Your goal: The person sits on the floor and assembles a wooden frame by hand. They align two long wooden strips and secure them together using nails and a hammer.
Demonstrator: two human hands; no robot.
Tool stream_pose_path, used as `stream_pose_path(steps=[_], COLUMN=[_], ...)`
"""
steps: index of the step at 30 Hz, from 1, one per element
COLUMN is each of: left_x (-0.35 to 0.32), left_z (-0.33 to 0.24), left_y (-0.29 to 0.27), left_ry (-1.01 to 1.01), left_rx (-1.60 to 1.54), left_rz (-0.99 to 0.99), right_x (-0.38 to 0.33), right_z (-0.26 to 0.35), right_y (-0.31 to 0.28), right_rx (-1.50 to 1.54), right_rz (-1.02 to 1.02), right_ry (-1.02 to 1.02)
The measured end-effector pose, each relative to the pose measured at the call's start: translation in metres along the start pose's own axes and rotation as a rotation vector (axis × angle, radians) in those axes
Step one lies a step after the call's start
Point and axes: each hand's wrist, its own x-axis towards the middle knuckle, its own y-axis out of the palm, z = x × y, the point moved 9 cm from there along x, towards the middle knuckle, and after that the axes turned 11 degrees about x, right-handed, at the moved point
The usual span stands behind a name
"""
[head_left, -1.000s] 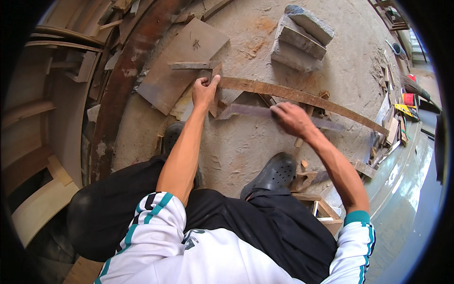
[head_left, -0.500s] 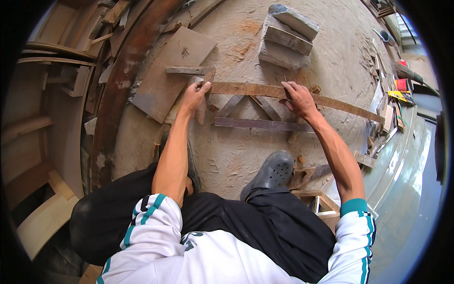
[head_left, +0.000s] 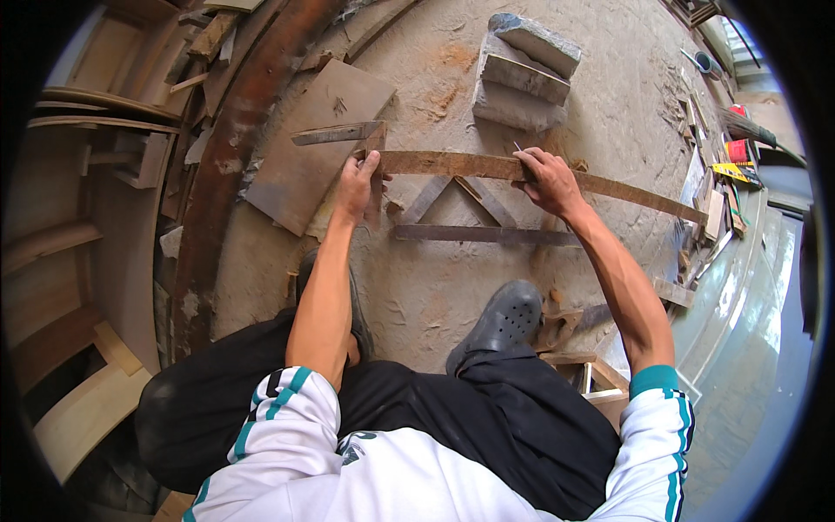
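In the frame's upper middle, the strip point(head_left: 452, 163) is gripped by the left hand point(head_left: 357, 188) and a thin stick point(head_left: 517, 146) is pinched by the right hand point(head_left: 550, 181); positioning seems done, but no mark is seen.

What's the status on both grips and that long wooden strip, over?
Left grip on left end of wooden strip. Right grip near its middle, thin object showing. Wooden triangle close on the near side; contact unclear.

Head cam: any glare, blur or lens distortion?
Head view: black fisheye border; wooden strip looks bowed, possibly from the lens. Head view, right side: bright glare on the glossy panel. Head view, centre: left hand and right hand show no obvious blur.
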Motion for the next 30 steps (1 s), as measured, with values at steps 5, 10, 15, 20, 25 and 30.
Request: stream_pose_path(steps=[5, 10, 15, 20, 25, 30], left_x=[0.000, -0.001, 0.003, 0.001, -0.002, -0.005], left_z=[-0.003, -0.012, -0.005, -0.010, -0.011, -0.013], left_y=[0.003, 0.005, -0.004, 0.004, 0.000, 0.001], left_ry=[0.006, 0.055, 0.000, -0.024, -0.048, -0.058], left_rx=[0.019, 0.014, -0.018, -0.201, -0.140, -0.120], left_rz=[-0.006, -0.054, -0.024, -0.007, 0.067, 0.079], right_x=[0.007, 0.008, 0.010, 0.010, 0.009, 0.007], right_z=[0.005, 0.001, 0.004, 0.004, 0.006, 0.007], right_y=[-0.003, -0.003, -0.005, -0.006, -0.006, -0.007], right_rx=[0.002, -0.019, -0.014, -0.005, -0.005, -0.010], right_rz=[-0.005, -0.011, -0.017, -0.026, -0.020, -0.015], right_ry=[-0.010, -0.015, -0.025, -0.021, -0.028, -0.016])
